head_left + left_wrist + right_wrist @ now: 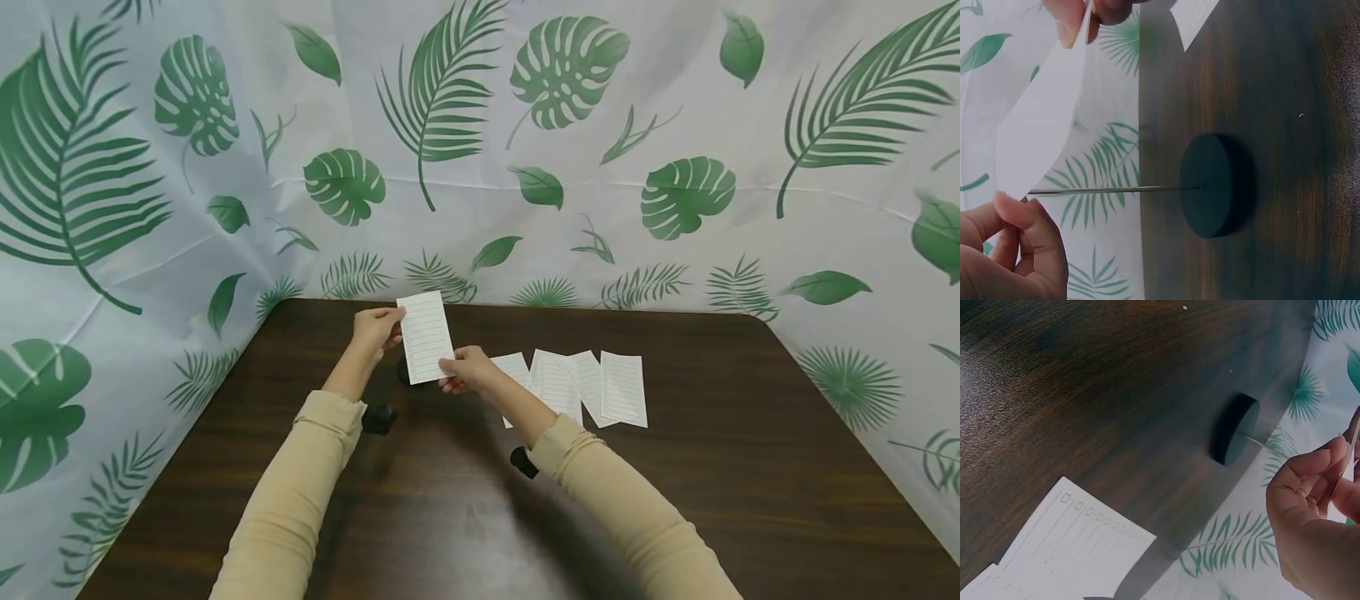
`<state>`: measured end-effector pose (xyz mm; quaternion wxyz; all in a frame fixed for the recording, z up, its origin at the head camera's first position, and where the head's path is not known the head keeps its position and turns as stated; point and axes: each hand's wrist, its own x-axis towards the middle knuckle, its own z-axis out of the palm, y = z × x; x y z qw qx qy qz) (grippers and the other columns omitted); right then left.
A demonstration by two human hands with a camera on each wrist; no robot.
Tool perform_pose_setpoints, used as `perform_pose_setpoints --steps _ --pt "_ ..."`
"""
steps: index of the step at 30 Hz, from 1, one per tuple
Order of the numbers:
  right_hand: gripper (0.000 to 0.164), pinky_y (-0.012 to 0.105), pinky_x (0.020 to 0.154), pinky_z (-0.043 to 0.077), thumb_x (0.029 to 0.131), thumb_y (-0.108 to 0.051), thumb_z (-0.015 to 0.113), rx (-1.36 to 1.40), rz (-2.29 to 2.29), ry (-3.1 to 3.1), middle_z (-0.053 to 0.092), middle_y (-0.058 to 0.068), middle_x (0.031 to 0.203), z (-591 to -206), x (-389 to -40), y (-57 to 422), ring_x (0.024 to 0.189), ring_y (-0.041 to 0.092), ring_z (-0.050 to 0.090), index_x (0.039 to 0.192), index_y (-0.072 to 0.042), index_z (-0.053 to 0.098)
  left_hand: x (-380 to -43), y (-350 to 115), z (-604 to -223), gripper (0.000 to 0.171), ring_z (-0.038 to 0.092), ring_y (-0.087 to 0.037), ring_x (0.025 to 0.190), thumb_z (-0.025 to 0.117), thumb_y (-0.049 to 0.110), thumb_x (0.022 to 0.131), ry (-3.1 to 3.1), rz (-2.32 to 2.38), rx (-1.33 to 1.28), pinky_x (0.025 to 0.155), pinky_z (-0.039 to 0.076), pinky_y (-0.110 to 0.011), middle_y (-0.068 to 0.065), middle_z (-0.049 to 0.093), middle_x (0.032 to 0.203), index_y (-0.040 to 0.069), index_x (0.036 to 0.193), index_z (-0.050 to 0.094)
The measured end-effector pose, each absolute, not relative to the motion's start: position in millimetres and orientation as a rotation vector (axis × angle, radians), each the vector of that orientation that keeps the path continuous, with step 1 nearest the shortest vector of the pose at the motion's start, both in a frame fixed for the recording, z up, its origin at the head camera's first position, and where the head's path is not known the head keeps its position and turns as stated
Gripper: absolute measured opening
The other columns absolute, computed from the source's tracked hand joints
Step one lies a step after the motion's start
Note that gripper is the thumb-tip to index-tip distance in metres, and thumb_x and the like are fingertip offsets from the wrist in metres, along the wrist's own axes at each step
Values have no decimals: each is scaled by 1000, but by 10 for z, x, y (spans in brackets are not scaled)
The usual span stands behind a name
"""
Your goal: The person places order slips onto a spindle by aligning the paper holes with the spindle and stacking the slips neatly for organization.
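Note:
A white lined paper sheet [426,337] is held up above the table's far side by both hands. My left hand [375,329] pinches its upper left edge between thumb and fingers. At the lower right corner, my right hand [471,369] pinches it too. In the left wrist view the sheet [1041,125] bends between the hands. Below it stands a bill spike with a round black base [1207,187] and a thin metal rod [1116,189]. The rod's tip is hidden near the left fingertips, so whether it touches the sheet I cannot tell.
Several more lined sheets [622,387] lie overlapping on the dark wooden table [712,483], right of the right hand. A leaf-printed curtain [465,108] hangs behind the table and along its sides. Black wrist devices [378,419] sit below the sleeves.

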<state>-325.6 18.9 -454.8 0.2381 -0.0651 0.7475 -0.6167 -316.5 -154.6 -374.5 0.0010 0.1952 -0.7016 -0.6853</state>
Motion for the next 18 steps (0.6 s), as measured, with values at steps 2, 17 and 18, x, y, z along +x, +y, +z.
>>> perform_pose_setpoints --steps 2,17,18 --pt "23 30 54 58 92 -22 62 -186 -1698 2023 68 12 68 -4817 -3456 201 53 16 64 91 0 58 -3175 -1545 -3752 34 48 -3 53 59 15 92 -2199 -2152 612 43 44 -10 4 51 61 -4 120 61" --pt "24 29 53 57 94 -22 58 -194 -1599 2082 70 14 71 -5299 -3564 197 59 20 68 85 0 56 -3352 -1585 -4199 26 43 -4 42 63 10 89 -2332 -2009 684 38 40 -13 1 51 55 -6 109 66" --pt "24 29 52 56 94 -22 57 -193 -1590 2088 70 15 71 -5338 -3575 199 59 21 68 84 0 56 -3396 -1587 -4261 24 43 -5 43 64 10 89 -2338 -1986 697 38 41 -14 0 52 56 -5 107 68"
